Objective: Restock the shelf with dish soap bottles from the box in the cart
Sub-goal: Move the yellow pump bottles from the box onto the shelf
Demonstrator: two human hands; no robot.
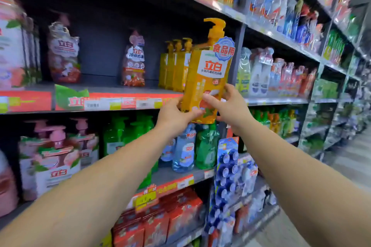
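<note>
Both my hands hold up one orange dish soap bottle (206, 70) with a pump top and a blue round tag, in front of the middle shelf (120, 102). My left hand (176, 112) grips its lower left side. My right hand (228, 104) grips the lower right, thumb across the label. The bottle's base is level with the shelf's front edge, at the right end of the bay. Just behind it, a row of three matching orange bottles (174, 66) stands on that shelf. The box and the cart are out of view.
Pink refill pouches (64, 54) (134, 60) stand further left on the same shelf, with dark bare shelf between them. Green and blue bottles (184, 146) fill the shelf below. A grey upright post (237, 54) borders the bay on the right. The aisle floor (353, 162) runs to the right.
</note>
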